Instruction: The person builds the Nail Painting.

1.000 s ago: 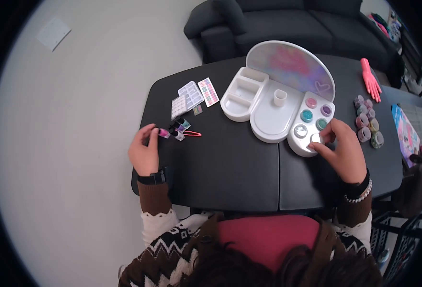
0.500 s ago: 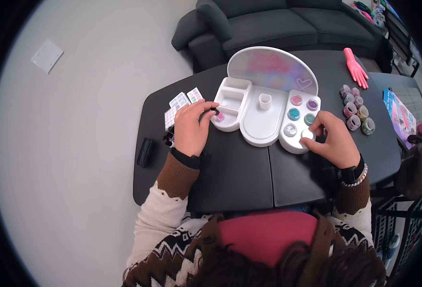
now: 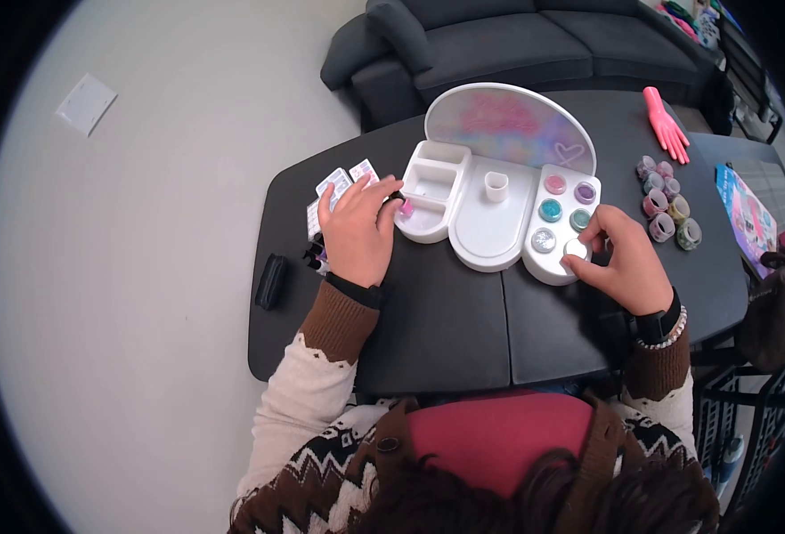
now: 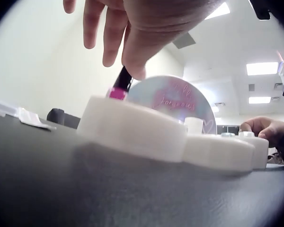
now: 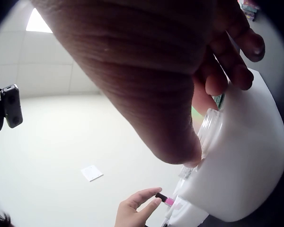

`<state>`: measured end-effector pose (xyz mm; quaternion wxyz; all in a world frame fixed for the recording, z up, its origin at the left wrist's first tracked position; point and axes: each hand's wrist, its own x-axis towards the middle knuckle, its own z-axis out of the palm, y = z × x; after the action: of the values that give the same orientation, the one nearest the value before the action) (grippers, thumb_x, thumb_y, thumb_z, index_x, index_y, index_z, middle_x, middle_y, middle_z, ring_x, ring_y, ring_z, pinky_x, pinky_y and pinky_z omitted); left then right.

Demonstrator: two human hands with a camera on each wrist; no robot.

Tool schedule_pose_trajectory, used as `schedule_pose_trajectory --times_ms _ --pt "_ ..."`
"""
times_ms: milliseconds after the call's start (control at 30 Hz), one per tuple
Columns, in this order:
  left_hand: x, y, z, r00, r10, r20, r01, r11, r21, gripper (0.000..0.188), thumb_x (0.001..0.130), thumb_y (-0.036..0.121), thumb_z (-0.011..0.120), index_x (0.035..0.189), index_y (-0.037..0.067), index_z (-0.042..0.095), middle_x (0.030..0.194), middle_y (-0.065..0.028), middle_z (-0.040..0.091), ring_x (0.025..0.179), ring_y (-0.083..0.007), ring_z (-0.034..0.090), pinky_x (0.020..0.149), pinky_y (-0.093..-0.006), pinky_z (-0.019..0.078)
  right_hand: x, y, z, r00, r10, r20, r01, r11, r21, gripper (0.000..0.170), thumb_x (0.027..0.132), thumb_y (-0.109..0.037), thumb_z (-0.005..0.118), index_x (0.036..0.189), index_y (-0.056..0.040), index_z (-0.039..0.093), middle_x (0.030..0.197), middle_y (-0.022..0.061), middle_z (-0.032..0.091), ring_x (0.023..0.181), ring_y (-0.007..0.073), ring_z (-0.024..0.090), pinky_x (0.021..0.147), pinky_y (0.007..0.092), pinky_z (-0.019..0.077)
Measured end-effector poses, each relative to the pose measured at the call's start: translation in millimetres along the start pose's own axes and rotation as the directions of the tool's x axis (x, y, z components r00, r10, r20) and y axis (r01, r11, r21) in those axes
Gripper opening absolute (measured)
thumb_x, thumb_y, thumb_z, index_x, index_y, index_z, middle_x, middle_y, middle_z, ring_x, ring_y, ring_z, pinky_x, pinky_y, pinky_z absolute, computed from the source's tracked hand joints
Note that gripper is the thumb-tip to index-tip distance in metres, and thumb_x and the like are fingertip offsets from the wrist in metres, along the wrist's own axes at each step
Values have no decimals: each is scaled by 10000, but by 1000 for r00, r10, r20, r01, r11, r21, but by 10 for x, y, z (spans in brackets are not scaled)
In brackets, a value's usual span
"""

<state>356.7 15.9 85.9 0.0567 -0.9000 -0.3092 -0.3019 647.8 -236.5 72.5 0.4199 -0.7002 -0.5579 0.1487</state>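
- Pinched in the left hand (image 3: 357,236): a pink bottle (image 3: 406,209), by its black cap (image 4: 123,80), at the front left compartment of the tray (image 3: 490,233).
- Right hand (image 3: 628,258) pinches a jar (image 3: 574,250) near the tray's front right corner.
- Pouch (image 3: 271,282) lies by the left edge of the table (image 3: 446,338).

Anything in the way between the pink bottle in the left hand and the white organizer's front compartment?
Nothing visible. The left hand holds the pink bottle by its black cap at that front compartment; the near wall hides the bottle's base in the left wrist view.
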Motion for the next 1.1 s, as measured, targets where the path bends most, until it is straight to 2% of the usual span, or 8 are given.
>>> schedule_pose_trajectory --times_ms 167,367,700,800,900,967,1033,1100 --pt "0 -141 -393 990 -89 -106 95 994 48 333 1011 282 802 1329 183 787 1312 -47 809 1381 -301 677 1325 -613 242 5 1 26 1000 6 7 -7 999 35 399 804 -129 944 928 -20 581 857 88 554 738 215 549 681 364 471" --pt "-401 -660 -977 881 -450 145 422 887 188 192 1039 274 774 1196 187 842 1146 -33 845 1127 -245 767 1315 -618 249 -20 37 58 1000 13 -4 -13 999 42 386 812 -115 935 935 -14 583 861 81 551 751 199 546 688 355 467" --pt "-749 -953 -891 837 -509 201 479 859 179 191 1040 207 760 1217 201 830 1131 3 856 1119 -233 781 1318 -641 234 -9 61 62 1000 16 -12 -15 998 68 388 818 -126 935 925 -14 579 853 70 538 744 184 528 677 346 451" --pt "-734 -975 -898 819 -552 160 514 828 224 195 1043 211 756 1232 202 801 1132 5 853 1145 -227 778 1315 -652 233 -7 32 47 1000 24 -13 -23 997 71 392 822 -131 938 923 -15 577 852 65 537 741 177 522 673 345 447" --pt "-642 -954 -974 813 -582 -27 561 768 309 189 1044 216 759 1231 193 774 1124 14 840 1118 -219 777 1320 -639 220 -5 29 39 1000 9 -13 -8 998 56 395 823 -132 940 926 -15 577 854 64 537 742 174 522 673 343 447" --pt "-485 -777 -1061 868 -439 -231 486 846 217 198 1043 215 755 1236 173 753 1161 13 823 1125 -208 767 1324 -642 210 0 40 39 1000 11 -11 -11 998 59 394 824 -131 939 927 -14 578 855 65 537 741 175 522 673 344 447" --pt "-289 -437 -1082 886 -409 -221 443 886 137 194 1036 217 758 1222 161 756 1181 11 811 1130 -199 757 1328 -642 200 4 46 40 1000 9 -2 -9 998 58 392 824 -129 939 927 -14 578 855 66 536 741 176 522 673 344 447" --pt "-137 -133 -1021 953 -301 -20 300 953 -41 186 1012 217 791 1190 163 776 1206 -19 815 1211 -235 746 1328 -658 186 6 53 46 1000 0 -16 1 998 63 388 825 -128 938 930 -11 583 857 67 538 741 180 527 672 347 449"
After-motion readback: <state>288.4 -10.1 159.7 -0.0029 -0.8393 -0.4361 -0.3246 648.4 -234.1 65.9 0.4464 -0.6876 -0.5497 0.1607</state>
